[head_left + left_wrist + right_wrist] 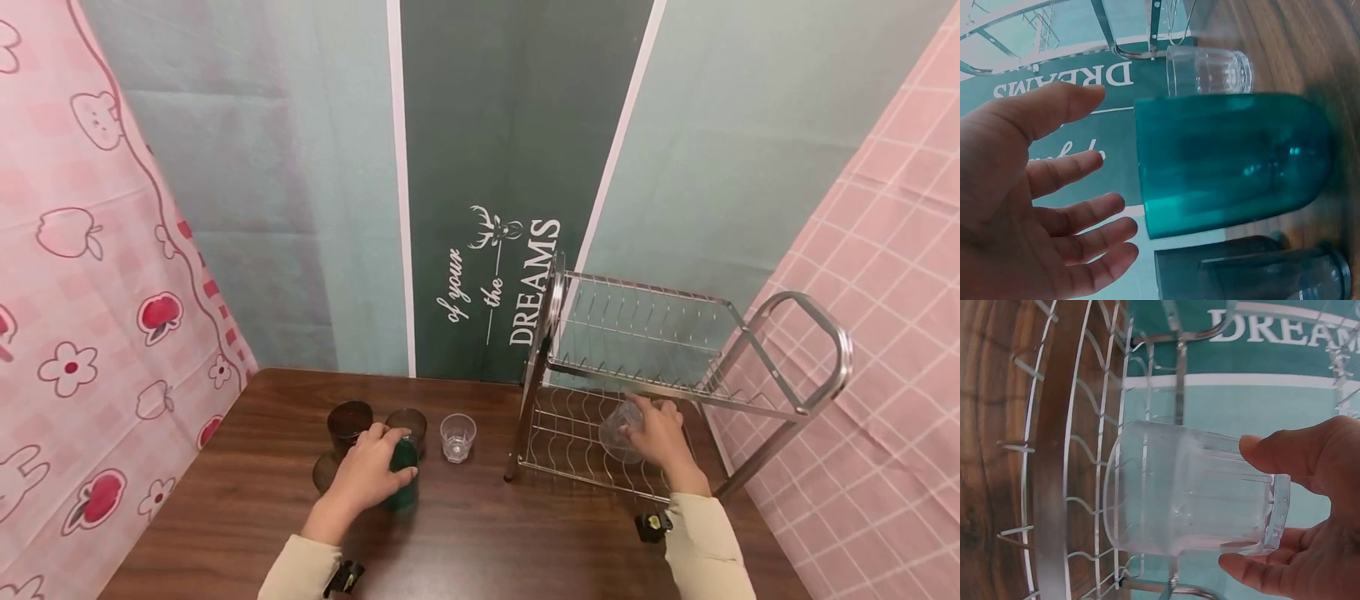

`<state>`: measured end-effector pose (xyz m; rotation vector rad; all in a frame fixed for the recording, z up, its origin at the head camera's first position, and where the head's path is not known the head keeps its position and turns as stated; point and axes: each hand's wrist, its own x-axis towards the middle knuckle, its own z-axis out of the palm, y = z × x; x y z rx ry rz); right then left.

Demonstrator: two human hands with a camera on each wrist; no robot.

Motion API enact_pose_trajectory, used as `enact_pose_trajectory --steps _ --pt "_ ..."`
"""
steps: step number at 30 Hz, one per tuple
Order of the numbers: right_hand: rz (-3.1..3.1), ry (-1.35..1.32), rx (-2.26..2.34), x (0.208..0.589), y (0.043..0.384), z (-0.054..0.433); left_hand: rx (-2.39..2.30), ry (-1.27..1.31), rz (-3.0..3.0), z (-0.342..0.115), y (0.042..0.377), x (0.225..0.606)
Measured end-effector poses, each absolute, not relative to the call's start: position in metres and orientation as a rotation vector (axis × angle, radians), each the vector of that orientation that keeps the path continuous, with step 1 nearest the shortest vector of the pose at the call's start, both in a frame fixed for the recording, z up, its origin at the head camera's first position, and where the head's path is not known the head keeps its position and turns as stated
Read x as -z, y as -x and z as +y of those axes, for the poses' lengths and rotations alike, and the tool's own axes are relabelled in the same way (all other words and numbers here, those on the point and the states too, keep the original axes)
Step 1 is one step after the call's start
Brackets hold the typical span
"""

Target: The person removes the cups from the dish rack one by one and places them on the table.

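My left hand [365, 471] is at the rim of a green cup [405, 482] on the table. In the left wrist view its thumb and fingers are spread around nothing, just short of the green cup's rim. My right hand [662, 437] grips a clear glass [619, 432] by its base, thumb on one side and fingers on the other. That glass is upside down, mouth toward the lower wire shelf of a metal dish rack [675, 387]; the right wrist view shows its rim at the wires, though contact is hard to tell.
Several dark brown cups, among them one at the back [350, 419], stand around my left hand, partly hidden by it. Another clear glass [457, 437] stands upright between them and the rack. The rack's upper shelf overhangs the right hand's space. A curtain with lettering hangs behind the table [480, 550].
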<state>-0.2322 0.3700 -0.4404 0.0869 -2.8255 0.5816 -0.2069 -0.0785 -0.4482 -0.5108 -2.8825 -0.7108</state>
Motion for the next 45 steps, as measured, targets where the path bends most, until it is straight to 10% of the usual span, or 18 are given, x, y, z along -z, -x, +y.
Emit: enact_pose_trajectory --steps 45 --pt "-2.61 -0.009 -0.981 0.421 0.161 0.297 1.178 0.582 -2.515 -0.012 0.189 0.476"
